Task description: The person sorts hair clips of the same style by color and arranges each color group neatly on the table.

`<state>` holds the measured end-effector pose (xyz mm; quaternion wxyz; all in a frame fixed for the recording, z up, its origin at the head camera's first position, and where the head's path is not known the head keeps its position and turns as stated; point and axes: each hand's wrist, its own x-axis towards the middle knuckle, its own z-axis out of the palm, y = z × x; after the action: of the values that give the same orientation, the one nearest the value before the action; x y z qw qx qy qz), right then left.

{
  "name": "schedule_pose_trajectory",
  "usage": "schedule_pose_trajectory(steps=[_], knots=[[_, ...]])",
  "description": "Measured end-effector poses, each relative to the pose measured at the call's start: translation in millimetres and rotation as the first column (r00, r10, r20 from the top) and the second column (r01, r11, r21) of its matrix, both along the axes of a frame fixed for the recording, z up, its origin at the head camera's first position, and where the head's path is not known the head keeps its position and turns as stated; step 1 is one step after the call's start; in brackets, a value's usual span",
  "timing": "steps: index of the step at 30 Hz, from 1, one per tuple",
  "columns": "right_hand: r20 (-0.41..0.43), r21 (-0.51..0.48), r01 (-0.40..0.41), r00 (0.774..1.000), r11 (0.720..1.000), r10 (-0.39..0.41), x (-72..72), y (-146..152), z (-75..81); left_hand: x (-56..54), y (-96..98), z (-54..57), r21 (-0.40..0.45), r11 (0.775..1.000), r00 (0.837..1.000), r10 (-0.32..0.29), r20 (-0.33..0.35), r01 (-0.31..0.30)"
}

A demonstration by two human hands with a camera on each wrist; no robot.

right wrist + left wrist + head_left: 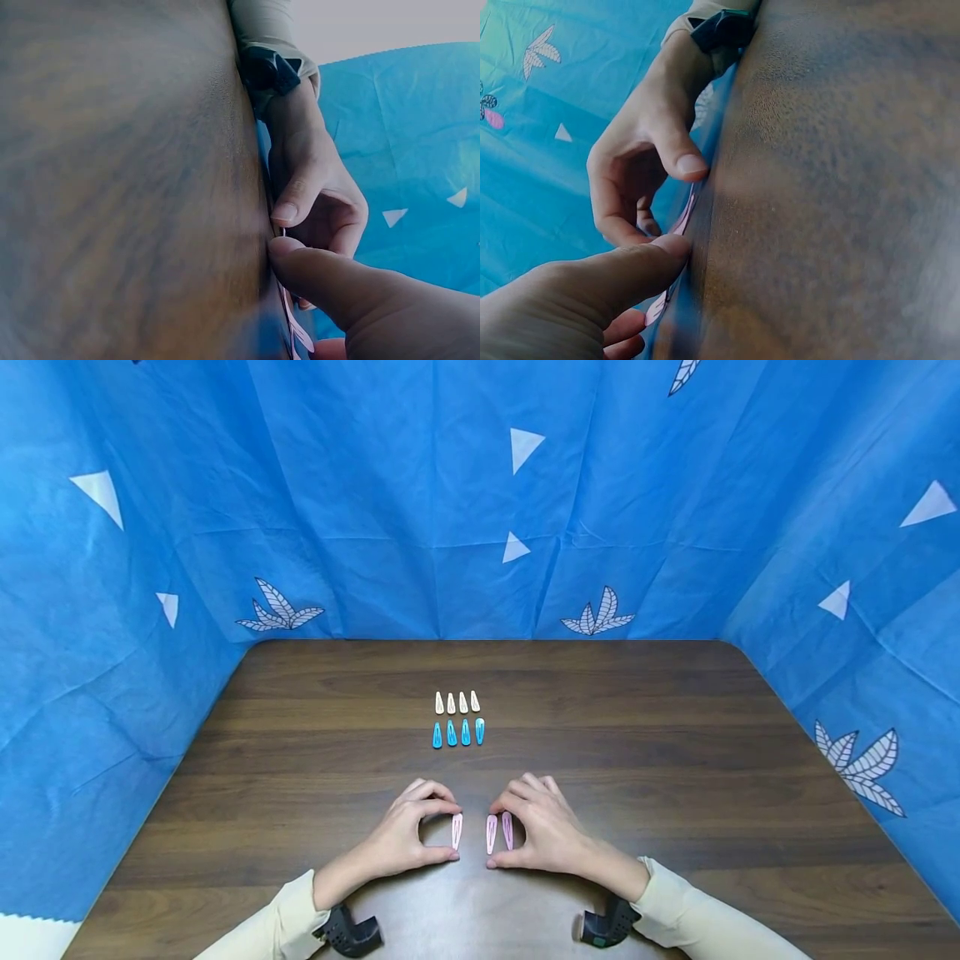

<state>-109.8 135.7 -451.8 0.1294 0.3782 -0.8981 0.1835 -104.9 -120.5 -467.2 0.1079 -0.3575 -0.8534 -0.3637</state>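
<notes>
My left hand (405,828) pinches a pale pink snap hair clip (457,832) lengthwise between thumb and fingertips, low over the table. Opposite it, my right hand (542,828) has thumb and index finger at the two ends of another pink hair clip (491,834). A third clip, more purplish pink (507,831), lies inside the curve of that hand. The left wrist view shows my left thumb (641,274) over a pink clip's edge (658,306). In the right wrist view, pink clips (300,334) stick out below my right thumb (322,274).
Farther back on the brown wooden table (315,760), several cream hair clips (452,703) form a row. Just in front of them is a row of several blue hair clips (452,733). A blue patterned cloth (420,485) surrounds the table's back and sides.
</notes>
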Motion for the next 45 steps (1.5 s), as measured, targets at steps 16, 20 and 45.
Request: schedule_pose_trajectory(steps=[16, 20, 45], knots=[[0.060, -0.045, -0.029, 0.998, 0.999, 0.032, -0.8, -1, 1.8, 0.6, 1.4, 2.6, -0.006, 1.000, 1.000, 0.012, 0.023, -0.011], [0.116, -0.117, -0.072, 0.990, 0.991, 0.086, -4.8, -1, 7.3, -0.9, 0.1, 5.6, 0.020, 1.000, 0.998, 0.016, 0.059, -0.017], [0.565, -0.363, 0.074, 0.810, 0.929, 0.156, -69.8, -49, 34.9, -59.3, -28.9, 27.5, 0.110, 0.970, 0.953, 0.185, 0.240, -0.216]])
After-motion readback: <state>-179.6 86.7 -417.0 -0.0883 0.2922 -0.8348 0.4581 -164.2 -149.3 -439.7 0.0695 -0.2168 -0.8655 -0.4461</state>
